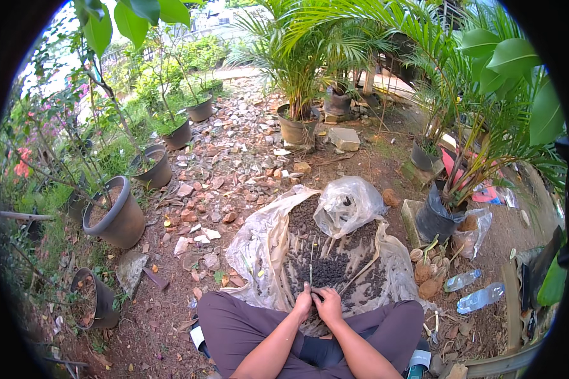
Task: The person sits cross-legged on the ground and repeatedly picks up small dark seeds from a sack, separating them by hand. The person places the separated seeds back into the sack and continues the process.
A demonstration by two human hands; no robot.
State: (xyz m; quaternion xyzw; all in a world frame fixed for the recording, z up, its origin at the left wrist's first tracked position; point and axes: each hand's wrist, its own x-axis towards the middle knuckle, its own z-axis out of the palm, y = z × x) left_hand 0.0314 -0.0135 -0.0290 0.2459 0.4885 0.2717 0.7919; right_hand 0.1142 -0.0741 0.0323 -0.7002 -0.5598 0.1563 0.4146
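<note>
Just above my lap, my left hand (303, 300) grips a thin greenish stem (311, 267) that points away from me. Beside it my right hand (329, 303) has its bent fingertips against the left hand, around the stem's lower end; whether they pinch anything is hidden. Dark crumbly soil (329, 271) lies under and ahead of both hands, on a spread, dirt-smeared plastic sheet (265, 237). On the sheet's far side sits a crumpled clear plastic bag (353, 203).
Potted plants line the left, the nearest in a large tilted pot (123, 218). To the right are a black grow bag (434, 218), brown husky clumps (429, 288) and plastic bottles (480, 298). Broken stones (232, 166) and a concrete block (344, 139) lie ahead.
</note>
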